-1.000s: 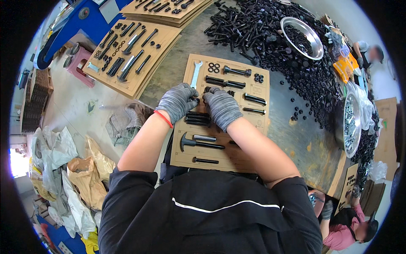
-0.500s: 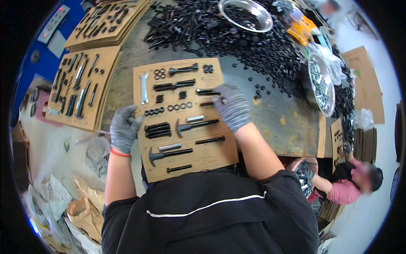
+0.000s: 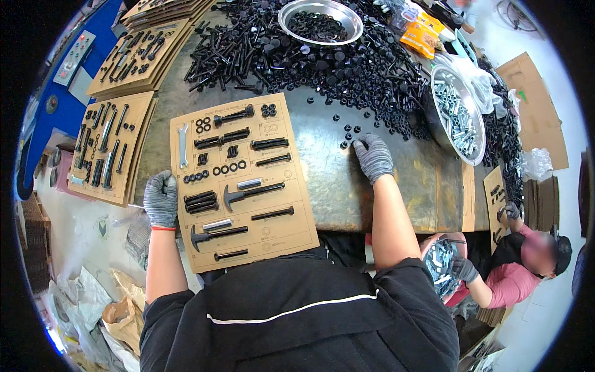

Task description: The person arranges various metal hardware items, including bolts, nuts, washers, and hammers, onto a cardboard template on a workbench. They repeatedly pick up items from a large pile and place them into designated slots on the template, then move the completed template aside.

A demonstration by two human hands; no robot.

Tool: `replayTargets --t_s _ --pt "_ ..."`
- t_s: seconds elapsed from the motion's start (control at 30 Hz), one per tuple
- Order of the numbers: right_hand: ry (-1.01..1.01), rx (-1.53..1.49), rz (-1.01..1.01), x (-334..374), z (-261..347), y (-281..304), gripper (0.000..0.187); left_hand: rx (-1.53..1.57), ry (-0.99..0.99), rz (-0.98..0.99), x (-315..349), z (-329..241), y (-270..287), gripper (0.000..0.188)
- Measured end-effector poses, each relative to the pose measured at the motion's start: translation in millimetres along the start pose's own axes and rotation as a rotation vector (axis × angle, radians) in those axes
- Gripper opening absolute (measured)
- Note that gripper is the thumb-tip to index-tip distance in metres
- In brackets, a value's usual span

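My left hand, in a grey glove, rests with fingers curled over the left edge of the cardboard display card, gripping it; the card lies flat on the metal worktop and carries black bolts, washers, a wrench and two hammers. My right hand lies on the worktop to the card's right, fingers spread and released, tips touching a few loose black nuts. Beyond lies a heap of black bolts.
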State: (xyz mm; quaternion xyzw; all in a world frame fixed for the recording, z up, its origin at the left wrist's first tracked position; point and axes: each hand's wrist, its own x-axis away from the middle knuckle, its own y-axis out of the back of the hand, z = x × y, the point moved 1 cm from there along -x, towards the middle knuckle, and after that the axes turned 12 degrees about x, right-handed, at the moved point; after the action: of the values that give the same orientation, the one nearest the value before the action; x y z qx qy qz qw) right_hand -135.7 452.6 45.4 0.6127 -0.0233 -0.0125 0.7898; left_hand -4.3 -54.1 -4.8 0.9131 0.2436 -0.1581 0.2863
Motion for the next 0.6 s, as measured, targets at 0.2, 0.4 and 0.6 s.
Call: replayTargets --t_s 0.2,0.4,0.6 --pt "0.250 0.075 -0.064 -15.8 0.8 -1.2 0.029 -0.047 0.009 0.002 -3.3 -6.7 -2.3 0.015" --pt "0.157 0.134 0.119 -28.1 29.4 20.0 0.023 -0.154 0.019 0.019 -2.2 -7.9 2.9 0.015" --pt "0.534 0.020 0.013 -39.4 114.0 6.4 0.022 -0.142 -0.035 -0.005 -2.3 -16.2 2.2 0.012"
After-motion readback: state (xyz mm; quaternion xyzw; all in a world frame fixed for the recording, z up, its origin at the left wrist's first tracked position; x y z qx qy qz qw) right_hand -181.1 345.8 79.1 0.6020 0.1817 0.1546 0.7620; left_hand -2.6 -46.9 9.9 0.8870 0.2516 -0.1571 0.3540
